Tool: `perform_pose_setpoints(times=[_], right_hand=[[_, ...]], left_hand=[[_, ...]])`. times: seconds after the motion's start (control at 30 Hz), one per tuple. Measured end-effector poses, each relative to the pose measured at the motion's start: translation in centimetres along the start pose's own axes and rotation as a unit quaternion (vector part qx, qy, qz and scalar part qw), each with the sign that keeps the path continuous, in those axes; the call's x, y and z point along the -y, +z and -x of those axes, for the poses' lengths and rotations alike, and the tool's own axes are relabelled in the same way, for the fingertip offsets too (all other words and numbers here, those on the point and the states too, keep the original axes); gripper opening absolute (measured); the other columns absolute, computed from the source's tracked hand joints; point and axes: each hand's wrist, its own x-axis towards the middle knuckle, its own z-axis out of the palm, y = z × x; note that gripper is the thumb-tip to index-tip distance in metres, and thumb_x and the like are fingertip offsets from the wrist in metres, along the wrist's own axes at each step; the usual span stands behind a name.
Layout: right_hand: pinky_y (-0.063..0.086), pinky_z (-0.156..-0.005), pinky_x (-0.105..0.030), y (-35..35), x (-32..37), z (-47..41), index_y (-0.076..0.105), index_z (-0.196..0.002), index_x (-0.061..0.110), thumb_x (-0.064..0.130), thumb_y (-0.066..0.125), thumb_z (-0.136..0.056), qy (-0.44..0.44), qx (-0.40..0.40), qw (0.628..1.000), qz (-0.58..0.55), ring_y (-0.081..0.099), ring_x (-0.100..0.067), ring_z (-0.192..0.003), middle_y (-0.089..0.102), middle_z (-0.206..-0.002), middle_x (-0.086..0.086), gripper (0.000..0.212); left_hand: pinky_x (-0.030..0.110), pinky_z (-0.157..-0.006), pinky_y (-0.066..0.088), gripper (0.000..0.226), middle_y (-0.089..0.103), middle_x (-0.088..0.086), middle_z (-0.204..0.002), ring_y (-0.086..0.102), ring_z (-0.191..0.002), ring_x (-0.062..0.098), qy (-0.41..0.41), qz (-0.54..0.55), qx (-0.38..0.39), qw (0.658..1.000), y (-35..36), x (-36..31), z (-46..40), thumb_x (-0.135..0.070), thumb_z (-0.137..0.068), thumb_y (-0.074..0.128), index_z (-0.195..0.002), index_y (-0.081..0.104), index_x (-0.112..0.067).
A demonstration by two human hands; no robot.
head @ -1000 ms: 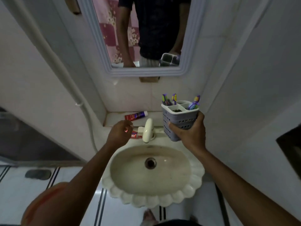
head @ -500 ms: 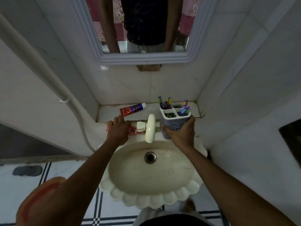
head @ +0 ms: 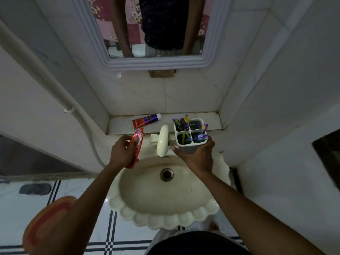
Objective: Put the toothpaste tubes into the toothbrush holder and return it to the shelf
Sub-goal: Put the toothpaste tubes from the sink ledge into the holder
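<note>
Left hand (head: 123,153): you grip a red toothpaste tube (head: 137,147).
Right hand (head: 197,156): you clasp the toothbrush holder (head: 190,134).
Risk: brushes crowd three compartments; a tilted tube could snag or slip into the sink (head: 165,216).

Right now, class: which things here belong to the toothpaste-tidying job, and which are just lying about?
Job:
- held tube in left hand
- shelf tube
- holder in right hand
- shelf

Lying about:
- tap
- sink
- mirror
- pipe
</note>
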Motion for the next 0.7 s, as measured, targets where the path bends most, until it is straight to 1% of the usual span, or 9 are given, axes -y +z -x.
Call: perform_pose_setpoints(times=[0.1, 0.17, 0.23, 0.3, 0.37, 0.47, 0.57, 0.63, 0.7], right_hand=[[0.062, -0.097, -0.045, -0.7, 0.0, 0.5, 0.022, -0.16, 0.024, 0.088, 0.093, -0.048, 0.005, -0.006, 1.0, -0.015, 0.064, -0.025, -0.136, 0.055, -0.153, 0.001, 0.147], [0.06, -0.1, -0.043, -1.3, -0.1, 0.7, 0.021, -0.164, 0.026, 0.087, 0.093, -0.051, -0.005, -0.003, 1.0, -0.015, 0.063, -0.024, -0.138, 0.056, -0.156, 0.002, 0.147], [0.058, -0.101, -0.04, -1.5, 0.1, 0.6, 0.024, -0.164, 0.027, 0.086, 0.094, -0.052, -0.011, -0.002, 1.0, -0.015, 0.064, -0.024, -0.137, 0.057, -0.155, 0.003, 0.145], [0.057, -0.102, -0.037, -1.7, 0.3, 0.8, 0.027, -0.164, 0.026, 0.085, 0.094, -0.051, -0.011, 0.008, 1.0, -0.022, 0.065, -0.023, -0.137, 0.058, -0.154, 0.003, 0.144], [0.057, -0.101, -0.036, -1.7, 0.5, 1.0, 0.026, -0.164, 0.024, 0.086, 0.094, -0.051, -0.006, 0.026, 0.999, -0.032, 0.064, -0.023, -0.138, 0.058, -0.155, 0.003, 0.145], [0.058, -0.107, -0.043, -1.9, 0.4, 1.2, 0.021, -0.167, 0.024, 0.089, 0.091, -0.051, -0.002, 0.052, 0.998, -0.036, 0.061, -0.024, -0.142, 0.057, -0.159, 0.001, 0.15], [0.059, -0.105, -0.044, -2.4, 0.3, 1.1, 0.024, -0.163, 0.027, 0.09, 0.09, -0.051, 0.0, 0.071, 0.997, -0.042, 0.063, -0.022, -0.138, 0.059, -0.155, 0.003, 0.145], [0.06, -0.104, -0.042, -2.9, 0.3, 1.0, 0.029, -0.158, 0.03, 0.088, 0.093, -0.051, 0.002, 0.088, 0.994, -0.059, 0.065, -0.018, -0.133, 0.061, -0.149, 0.006, 0.137], [0.062, -0.104, -0.042, -3.3, 0.4, 0.8, 0.033, -0.152, 0.032, 0.083, 0.096, -0.052, 0.003, 0.107, 0.992, -0.074, 0.067, -0.016, -0.129, 0.063, -0.144, 0.008, 0.129]], left_hand=[[0.021, -0.056, 0.059, 0.048, 0.068, 0.009, -0.124, 0.08, -0.072, 0.019, -0.022, 0.148, 0.038, 0.988, -1.6, -2.8, 2.0, -0.034, -0.105, 0.068, -0.147, 0.056, -0.015], [0.025, -0.061, 0.062, 0.051, 0.069, 0.008, -0.127, 0.082, -0.078, 0.024, 0.006, 0.18, 0.056, 0.982, -2.4, -4.7, 3.1, -0.025, -0.101, 0.074, -0.149, 0.058, -0.015], [0.029, -0.062, 0.063, 0.048, 0.072, 0.006, -0.125, 0.081, -0.078, 0.028, 0.046, 0.181, 0.054, 0.981, -2.8, -6.7, 4.1, -0.019, -0.1, 0.076, -0.147, 0.063, -0.016], [0.031, -0.062, 0.065, 0.042, 0.076, 0.003, -0.117, 0.08, -0.075, 0.029, 0.091, 0.155, 0.042, 0.983, -2.7, -8.9, 5.1, -0.015, -0.099, 0.077, -0.14, 0.069, -0.017], [0.031, -0.06, 0.064, 0.036, 0.08, 0.004, -0.106, 0.077, -0.07, 0.03, 0.13, 0.133, 0.03, 0.982, -2.1, -10.9, 5.7, -0.009, -0.096, 0.079, -0.132, 0.074, -0.011], [0.027, -0.059, 0.062, 0.029, 0.08, 0.001, -0.095, 0.077, -0.068, 0.023, 0.181, 0.072, 0.003, 0.981, -0.3, -13.0, 5.4, -0.009, -0.092, 0.082, -0.12, 0.078, -0.009], [0.025, -0.075, 0.062, 0.024, 0.077, -0.012, -0.1, 0.076, -0.086, 0.007, 0.246, -0.044, -0.013, 0.968, 1.6, -14.7, 4.4, -0.022, -0.091, 0.084, -0.115, 0.079, -0.021], [0.024, -0.078, 0.06, 0.024, 0.078, -0.009, -0.104, 0.074, -0.091, 0.008, 0.278, -0.107, -0.006, 0.954, 3.0, -15.9, 3.6, -0.027, -0.093, 0.082, -0.116, 0.078, -0.022], [0.028, -0.074, 0.056, 0.024, 0.08, -0.005, -0.106, 0.073, -0.091, 0.013, 0.3, -0.169, -0.008, 0.939, 4.4, -17.1, 3.0, -0.03, -0.094, 0.079, -0.117, 0.077, -0.025]])
